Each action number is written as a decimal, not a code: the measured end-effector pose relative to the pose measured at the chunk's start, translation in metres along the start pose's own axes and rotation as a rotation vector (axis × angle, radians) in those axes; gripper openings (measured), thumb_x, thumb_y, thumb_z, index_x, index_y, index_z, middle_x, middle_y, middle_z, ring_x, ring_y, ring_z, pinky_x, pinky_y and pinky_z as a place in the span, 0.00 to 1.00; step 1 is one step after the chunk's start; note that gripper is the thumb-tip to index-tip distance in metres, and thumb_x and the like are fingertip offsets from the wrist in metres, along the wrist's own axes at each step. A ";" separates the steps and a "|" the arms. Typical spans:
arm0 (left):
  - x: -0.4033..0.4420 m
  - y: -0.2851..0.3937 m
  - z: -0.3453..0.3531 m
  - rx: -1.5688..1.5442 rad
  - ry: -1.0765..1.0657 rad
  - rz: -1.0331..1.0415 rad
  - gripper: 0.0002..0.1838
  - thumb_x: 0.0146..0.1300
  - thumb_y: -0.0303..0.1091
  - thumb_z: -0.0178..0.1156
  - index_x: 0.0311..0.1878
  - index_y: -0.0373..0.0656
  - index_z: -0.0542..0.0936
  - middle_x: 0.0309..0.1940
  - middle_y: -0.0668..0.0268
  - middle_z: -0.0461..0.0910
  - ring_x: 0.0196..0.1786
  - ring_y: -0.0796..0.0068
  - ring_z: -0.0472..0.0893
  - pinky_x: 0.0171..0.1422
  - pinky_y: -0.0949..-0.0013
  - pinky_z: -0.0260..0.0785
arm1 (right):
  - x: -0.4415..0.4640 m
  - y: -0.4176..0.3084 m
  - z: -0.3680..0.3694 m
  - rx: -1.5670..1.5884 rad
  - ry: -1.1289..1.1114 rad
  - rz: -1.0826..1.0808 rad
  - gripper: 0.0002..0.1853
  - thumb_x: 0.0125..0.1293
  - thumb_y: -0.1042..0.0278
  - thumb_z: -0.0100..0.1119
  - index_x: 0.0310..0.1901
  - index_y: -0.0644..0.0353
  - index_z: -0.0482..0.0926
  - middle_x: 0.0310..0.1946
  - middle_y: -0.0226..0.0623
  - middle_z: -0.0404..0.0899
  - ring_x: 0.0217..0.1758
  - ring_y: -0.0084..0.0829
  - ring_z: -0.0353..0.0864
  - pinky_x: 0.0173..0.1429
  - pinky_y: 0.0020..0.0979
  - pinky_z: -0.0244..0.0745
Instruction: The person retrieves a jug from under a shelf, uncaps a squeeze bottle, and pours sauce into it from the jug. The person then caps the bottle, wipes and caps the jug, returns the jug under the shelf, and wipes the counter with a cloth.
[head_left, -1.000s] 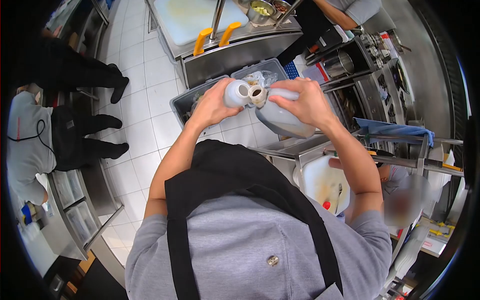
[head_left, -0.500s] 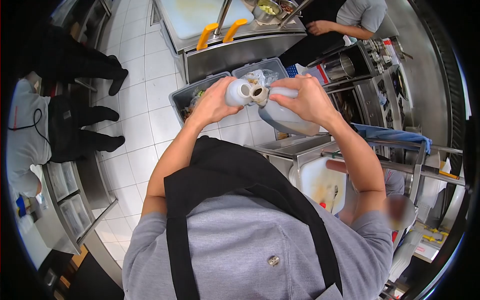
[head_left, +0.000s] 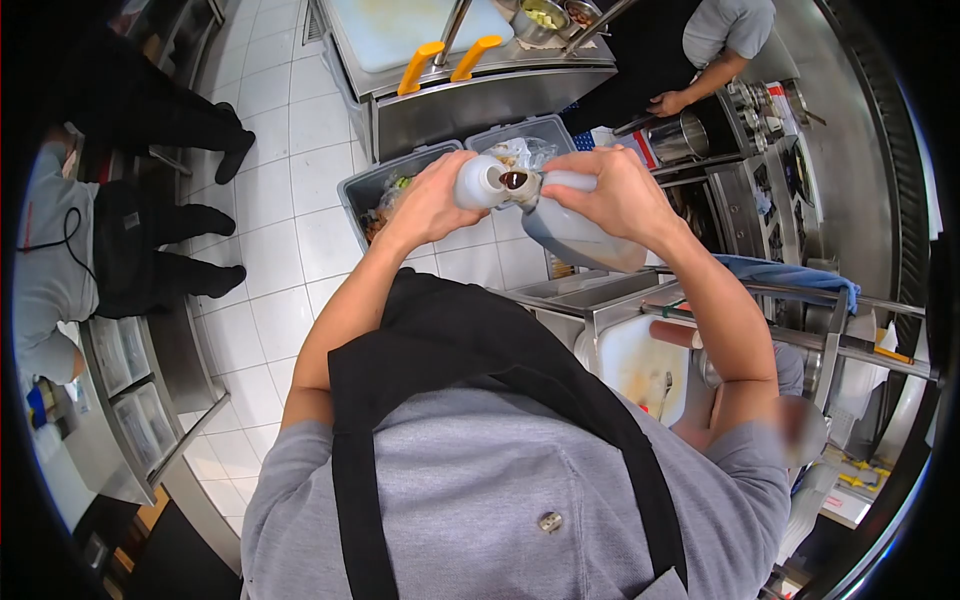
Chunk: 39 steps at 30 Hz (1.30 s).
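Observation:
My left hand (head_left: pixel 432 205) is wrapped round a white open-topped bottle (head_left: pixel 474 186), whose mouth faces right. My right hand (head_left: pixel 612 195) grips the handle of a large translucent jug (head_left: pixel 580 236), tilted to the left. Dark brown liquid (head_left: pixel 513 180) shows in the jug's mouth, which is right beside the bottle's mouth. Both are held in front of me, above the floor and bins. Whether liquid is crossing into the bottle cannot be made out.
Grey bins (head_left: pixel 350 205) with scraps stand beyond my hands. Behind them is a counter with a white board (head_left: pixel 420 35) and yellow-handled tools (head_left: pixel 420 66). Another board (head_left: pixel 640 375) lies at right. Co-workers stand at left (head_left: pixel 125 245) and top right (head_left: pixel 730 40).
The jug has tipped further left, and dark liquid has come up into its mouth. The co-worker at top right has moved into view, with a hand now lower by the shelf.

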<state>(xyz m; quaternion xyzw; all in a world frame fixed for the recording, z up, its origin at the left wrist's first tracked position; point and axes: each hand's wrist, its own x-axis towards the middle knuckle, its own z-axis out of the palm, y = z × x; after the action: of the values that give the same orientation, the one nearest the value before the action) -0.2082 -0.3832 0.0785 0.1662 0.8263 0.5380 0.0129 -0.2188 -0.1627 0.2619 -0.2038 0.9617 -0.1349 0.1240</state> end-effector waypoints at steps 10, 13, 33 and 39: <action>-0.002 -0.005 0.003 -0.004 -0.017 -0.018 0.40 0.48 0.39 0.79 0.65 0.45 0.73 0.60 0.57 0.79 0.64 0.51 0.78 0.68 0.54 0.72 | 0.001 -0.006 -0.001 -0.004 -0.015 0.027 0.18 0.62 0.59 0.74 0.50 0.59 0.89 0.34 0.54 0.88 0.38 0.46 0.89 0.48 0.38 0.82; -0.003 -0.007 0.006 -0.015 -0.015 -0.030 0.40 0.47 0.38 0.79 0.65 0.45 0.74 0.60 0.57 0.80 0.64 0.50 0.79 0.68 0.55 0.72 | 0.002 -0.007 -0.002 -0.006 -0.040 0.056 0.18 0.62 0.59 0.74 0.50 0.59 0.89 0.35 0.53 0.88 0.38 0.45 0.89 0.48 0.38 0.82; -0.001 -0.021 0.010 -0.037 -0.001 -0.054 0.39 0.46 0.35 0.79 0.65 0.43 0.75 0.60 0.54 0.81 0.63 0.49 0.80 0.69 0.54 0.72 | 0.011 -0.010 -0.007 -0.029 -0.098 0.080 0.22 0.63 0.53 0.73 0.53 0.58 0.88 0.39 0.57 0.87 0.42 0.55 0.88 0.51 0.43 0.83; 0.000 -0.021 0.009 -0.033 0.009 -0.053 0.40 0.46 0.35 0.79 0.65 0.43 0.75 0.60 0.53 0.80 0.64 0.48 0.80 0.69 0.54 0.72 | 0.013 -0.009 -0.009 -0.036 -0.099 0.071 0.22 0.63 0.53 0.73 0.53 0.59 0.88 0.37 0.57 0.87 0.42 0.55 0.88 0.51 0.43 0.83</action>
<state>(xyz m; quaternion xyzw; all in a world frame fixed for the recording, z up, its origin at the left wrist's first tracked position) -0.2117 -0.3827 0.0555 0.1415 0.8214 0.5519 0.0262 -0.2295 -0.1745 0.2705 -0.1781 0.9634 -0.1027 0.1722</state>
